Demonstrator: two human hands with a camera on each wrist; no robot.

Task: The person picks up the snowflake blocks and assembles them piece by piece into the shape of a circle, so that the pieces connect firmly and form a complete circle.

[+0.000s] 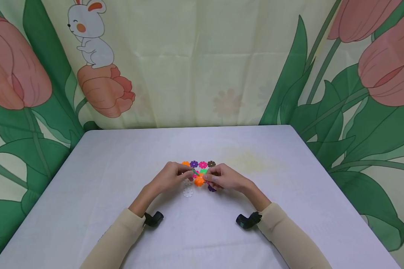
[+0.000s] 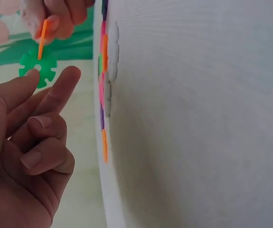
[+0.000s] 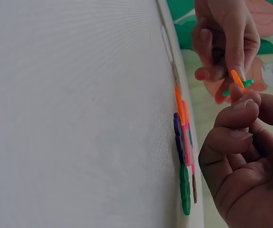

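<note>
Above the table my left hand (image 1: 168, 178) pinches a green notched plastic disc (image 2: 28, 61) between thumb and finger. Facing it, my right hand (image 1: 229, 178) pinches an orange notched disc (image 2: 43, 40) with its fingertips. The orange disc stands crosswise to the green one, and their edges meet; how deep it sits in a notch I cannot tell. Below and behind the hands lie similar loose discs, among them an orange disc (image 1: 199, 182), a white disc (image 1: 187, 192) and a purple disc (image 1: 211, 189), partly covered by the right hand.
Behind the hands a row holds another orange disc (image 1: 185, 163), a second purple disc (image 1: 193, 164), a pink disc (image 1: 202, 164) and a brown disc (image 1: 211, 163). A white cloth covers the table (image 1: 202, 231). A printed curtain (image 1: 202, 74) hangs behind it.
</note>
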